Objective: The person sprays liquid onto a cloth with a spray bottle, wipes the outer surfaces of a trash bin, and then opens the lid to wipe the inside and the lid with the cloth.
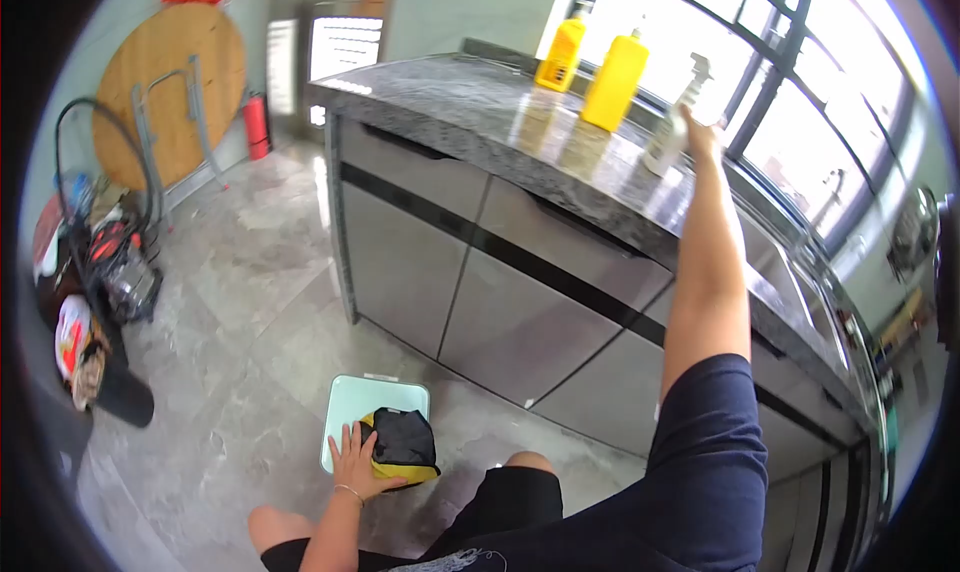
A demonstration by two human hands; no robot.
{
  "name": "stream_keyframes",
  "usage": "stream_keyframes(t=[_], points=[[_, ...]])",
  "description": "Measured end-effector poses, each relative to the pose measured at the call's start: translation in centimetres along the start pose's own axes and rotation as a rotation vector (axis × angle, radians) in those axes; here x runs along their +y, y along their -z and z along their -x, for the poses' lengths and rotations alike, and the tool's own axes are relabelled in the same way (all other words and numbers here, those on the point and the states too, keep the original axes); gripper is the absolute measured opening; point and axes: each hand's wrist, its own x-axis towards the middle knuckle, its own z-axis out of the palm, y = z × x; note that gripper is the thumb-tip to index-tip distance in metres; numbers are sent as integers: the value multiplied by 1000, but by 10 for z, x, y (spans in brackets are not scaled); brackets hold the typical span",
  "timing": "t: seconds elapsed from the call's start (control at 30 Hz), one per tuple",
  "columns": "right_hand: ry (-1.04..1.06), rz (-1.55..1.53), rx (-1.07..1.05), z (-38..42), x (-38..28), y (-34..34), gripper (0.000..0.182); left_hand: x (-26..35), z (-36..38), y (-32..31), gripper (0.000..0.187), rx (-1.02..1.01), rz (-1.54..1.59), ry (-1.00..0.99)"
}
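At the far end of my outstretched right arm, my right hand is wrapped round a white spray bottle on the grey stone countertop. Two yellow pump bottles stand left of it by the window. Down low, my left hand lies with fingers spread on a black and yellow cloth. That cloth rests partly over a pale green square scale-like panel on the floor.
Grey cabinets run beneath the counter, with a sink at the right. Against the left wall are a round wooden tabletop, a red fire extinguisher and a vacuum-like machine. My knees are near the bottom.
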Motion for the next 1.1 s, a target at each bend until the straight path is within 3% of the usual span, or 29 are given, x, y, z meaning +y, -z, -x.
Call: stream_keyframes(t=[0.03, 0.07, 0.23, 0.3, 0.37, 0.47, 0.5, 0.57, 0.6, 0.63, 0.67, 0.7, 0.83, 0.9, 0.97, 1.03, 1.07, 1.1], points=[[14, -135, -57, 2, -8, 11, 87, 3, -1, -1, 109, 16, 14, -18], [98, -297, -105, -30, 14, -15, 84, 4, -5, 1, 108, 21, 31, -16], [299, -266, -172, -91, 23, -51, 89, -3, -5, -6, 97, 18, -12, 6], [308, -271, -193, -91, 20, -57, 91, 11, 0, -4, 91, 77, 25, 161], [308, -284, -201, -93, 10, -60, 93, 37, 3, -5, 64, 302, -18, 122], [309, -291, -198, -103, 6, -58, 95, 50, 14, -46, 39, 246, 1, -35], [323, -297, -204, -101, 9, -59, 96, 50, 18, -43, 37, 227, 34, -30], [552, -201, -194, -150, 36, -99, 99, 45, 35, -37, 33, 175, 98, -10], [397, -94, -79, -133, 23, -96, 100, 34, 41, -37, 33, 245, 88, 0], [239, 24, 31, -112, 7, -82, 101, 25, 45, -35, 32, 294, 60, 55], [147, -85, -278, -108, -5, -65, 102, 14, 47, -34, 31, 338, 35, 102], [135, -121, -308, -104, -10, -56, 95, 3, 46, -33, 30, 382, 12, 144], [179, -438, -53, -53, -37, -20, 67, -46, 34, -25, 30, 605, 41, 342], [188, -773, 107, -9, -56, 19, 54, -79, 28, -40, 33, 712, 262, 534], [219, -1109, 240, 58, -88, 73, 40, -124, 30, -54, 37, 789, 698, 815], [334, -1289, 241, 122, -115, 127, 27, -128, 46, -45, 38, 875, 651, 873], [477, -1198, 120, 143, -115, 149, 21, -130, 51, -40, 38, 923, 625, 896], [975, -1378, -152, 167, -124, 166, 53, -129, 55, -42, 38, 924, 640, 866]])
